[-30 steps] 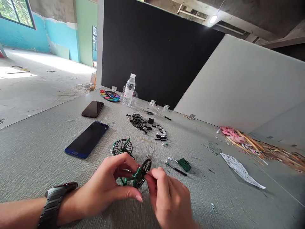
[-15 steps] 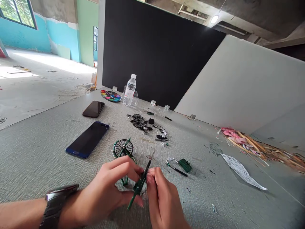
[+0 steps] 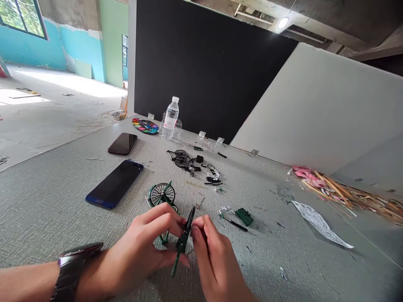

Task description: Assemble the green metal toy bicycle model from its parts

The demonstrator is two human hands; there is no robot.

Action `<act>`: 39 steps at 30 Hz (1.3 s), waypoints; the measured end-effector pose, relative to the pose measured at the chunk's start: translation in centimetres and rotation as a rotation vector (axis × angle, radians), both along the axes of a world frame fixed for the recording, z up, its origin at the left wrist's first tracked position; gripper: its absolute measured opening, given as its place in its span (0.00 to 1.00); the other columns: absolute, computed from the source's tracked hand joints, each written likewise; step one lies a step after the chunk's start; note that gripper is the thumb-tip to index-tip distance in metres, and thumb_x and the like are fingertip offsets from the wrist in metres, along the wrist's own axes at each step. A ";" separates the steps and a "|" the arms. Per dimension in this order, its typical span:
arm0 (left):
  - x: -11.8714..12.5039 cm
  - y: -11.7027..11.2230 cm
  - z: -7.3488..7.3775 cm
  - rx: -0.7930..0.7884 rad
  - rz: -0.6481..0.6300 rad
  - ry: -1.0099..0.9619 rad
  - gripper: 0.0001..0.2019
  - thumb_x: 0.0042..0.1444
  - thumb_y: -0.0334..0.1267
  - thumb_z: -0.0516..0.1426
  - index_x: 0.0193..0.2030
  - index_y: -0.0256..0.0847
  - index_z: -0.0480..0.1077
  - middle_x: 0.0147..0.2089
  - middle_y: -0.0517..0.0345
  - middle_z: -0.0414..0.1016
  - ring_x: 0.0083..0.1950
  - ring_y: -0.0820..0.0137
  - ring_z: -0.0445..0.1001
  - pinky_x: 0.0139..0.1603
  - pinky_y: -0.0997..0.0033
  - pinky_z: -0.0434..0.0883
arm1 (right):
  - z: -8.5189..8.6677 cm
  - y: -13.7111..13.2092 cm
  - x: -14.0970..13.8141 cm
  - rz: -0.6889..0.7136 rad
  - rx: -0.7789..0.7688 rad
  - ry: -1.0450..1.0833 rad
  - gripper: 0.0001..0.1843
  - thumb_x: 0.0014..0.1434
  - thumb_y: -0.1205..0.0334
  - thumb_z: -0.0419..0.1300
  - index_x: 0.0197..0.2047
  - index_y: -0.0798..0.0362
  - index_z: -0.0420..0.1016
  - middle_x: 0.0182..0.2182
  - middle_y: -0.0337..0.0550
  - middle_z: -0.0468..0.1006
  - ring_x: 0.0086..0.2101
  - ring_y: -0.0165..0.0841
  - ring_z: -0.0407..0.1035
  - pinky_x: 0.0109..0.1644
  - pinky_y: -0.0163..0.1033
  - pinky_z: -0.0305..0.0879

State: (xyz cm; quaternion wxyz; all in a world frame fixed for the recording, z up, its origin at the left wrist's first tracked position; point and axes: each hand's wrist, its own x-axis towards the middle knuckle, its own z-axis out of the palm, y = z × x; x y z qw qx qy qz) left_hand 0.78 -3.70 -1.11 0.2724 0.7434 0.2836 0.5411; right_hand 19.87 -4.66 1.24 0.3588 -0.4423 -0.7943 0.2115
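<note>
A green and black model bicycle part is held nearly edge-on above the table, a thin green bar pointing down from it. My left hand grips it from the left, thumb below and fingers above. Closed in a pinch, my right hand meets its right side; whatever small piece lies between those fingertips is hidden. Behind my left hand, a green toy bicycle frame with a black spoked wheel lies partly covered. To the right are a dark green case-like piece and a thin black rod beside silvery bits.
Farther back lie black model bicycle parts and small silver pieces. Two phones sit at left, near a paint palette and water bottle. At right are a printed sheet and wood strips.
The held part has turned slightly more upright and shifted a little left at its top. My right fingertips have moved slightly up and left along it.
</note>
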 end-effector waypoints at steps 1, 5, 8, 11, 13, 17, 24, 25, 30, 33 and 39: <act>0.0 0.0 0.0 -0.001 0.004 -0.001 0.17 0.55 0.37 0.73 0.38 0.43 0.68 0.42 0.60 0.75 0.42 0.68 0.76 0.44 0.74 0.74 | 0.2 0.1 -0.1 -0.001 -0.020 -0.009 0.13 0.76 0.59 0.44 0.39 0.48 0.65 0.26 0.37 0.73 0.24 0.31 0.69 0.28 0.35 0.64; 0.0 -0.2 0.4 -0.022 -0.006 0.024 0.19 0.52 0.29 0.74 0.38 0.43 0.68 0.43 0.60 0.75 0.42 0.69 0.76 0.45 0.74 0.74 | 0.1 0.0 -0.4 0.004 -0.080 0.014 0.14 0.76 0.59 0.43 0.38 0.48 0.63 0.26 0.35 0.70 0.24 0.30 0.67 0.28 0.35 0.61; -0.1 -0.4 0.6 -0.030 -0.013 0.064 0.22 0.48 0.23 0.75 0.38 0.43 0.68 0.44 0.61 0.76 0.42 0.69 0.76 0.45 0.74 0.74 | -0.2 -0.1 -0.6 -0.013 -0.068 0.089 0.15 0.76 0.57 0.44 0.36 0.47 0.62 0.25 0.35 0.68 0.24 0.31 0.64 0.28 0.35 0.60; -0.3 -0.6 0.4 -0.025 -0.022 0.104 0.22 0.49 0.18 0.72 0.40 0.43 0.68 0.47 0.61 0.75 0.44 0.69 0.77 0.47 0.74 0.73 | -0.7 -0.2 -0.8 -0.052 -0.141 0.197 0.18 0.75 0.50 0.46 0.35 0.47 0.64 0.25 0.36 0.66 0.25 0.32 0.63 0.28 0.35 0.62; -0.5 -0.7 0.2 -0.019 -0.043 0.135 0.20 0.53 0.17 0.69 0.41 0.44 0.69 0.49 0.59 0.75 0.46 0.68 0.78 0.48 0.73 0.74 | -1.1 -0.3 -0.8 -0.076 -0.259 0.298 0.21 0.74 0.44 0.48 0.34 0.47 0.65 0.24 0.35 0.63 0.24 0.32 0.60 0.27 0.34 0.63; -0.5 -0.6 -0.1 -0.015 -0.066 0.159 0.15 0.59 0.20 0.66 0.42 0.44 0.69 0.51 0.56 0.75 0.48 0.66 0.78 0.48 0.71 0.74 | -1.2 -0.2 -0.7 -0.038 -0.616 0.436 0.23 0.70 0.37 0.51 0.34 0.47 0.63 0.21 0.29 0.54 0.18 0.27 0.48 0.17 0.31 0.51; 0.0 -0.1 0.2 -0.019 -0.003 0.063 0.17 0.57 0.43 0.72 0.40 0.43 0.67 0.40 0.59 0.76 0.38 0.68 0.76 0.40 0.72 0.73 | -0.6 0.4 0.8 0.033 0.014 -0.071 0.13 0.74 0.59 0.46 0.35 0.48 0.62 0.24 0.37 0.70 0.22 0.31 0.65 0.26 0.36 0.59; 0.0 0.0 0.3 -0.023 0.001 0.055 0.18 0.56 0.45 0.72 0.39 0.43 0.67 0.39 0.60 0.76 0.36 0.68 0.75 0.38 0.73 0.73 | -0.6 0.5 0.9 0.049 0.098 -0.136 0.12 0.74 0.62 0.46 0.36 0.48 0.62 0.25 0.37 0.71 0.22 0.31 0.65 0.26 0.36 0.59; 0.0 0.1 0.4 0.001 -0.010 0.027 0.17 0.58 0.48 0.70 0.38 0.42 0.69 0.39 0.59 0.78 0.37 0.69 0.76 0.39 0.73 0.74 | -0.6 0.3 0.5 0.012 0.055 -0.054 0.15 0.74 0.62 0.44 0.33 0.47 0.60 0.22 0.34 0.65 0.21 0.31 0.62 0.25 0.36 0.58; -0.1 -0.1 0.2 -0.006 -0.015 0.045 0.15 0.58 0.42 0.71 0.40 0.42 0.70 0.41 0.57 0.79 0.39 0.67 0.78 0.40 0.72 0.74 | -0.9 -0.1 -0.4 -0.027 -0.186 0.151 0.18 0.75 0.54 0.45 0.31 0.46 0.57 0.23 0.33 0.58 0.23 0.30 0.56 0.25 0.35 0.57; -0.3 -0.3 0.2 -0.062 -0.042 0.111 0.14 0.56 0.26 0.71 0.40 0.42 0.71 0.45 0.57 0.78 0.42 0.66 0.79 0.43 0.69 0.74 | -1.5 -0.2 -0.5 -0.058 -0.557 0.394 0.20 0.73 0.41 0.46 0.36 0.46 0.61 0.22 0.28 0.52 0.18 0.27 0.45 0.18 0.33 0.47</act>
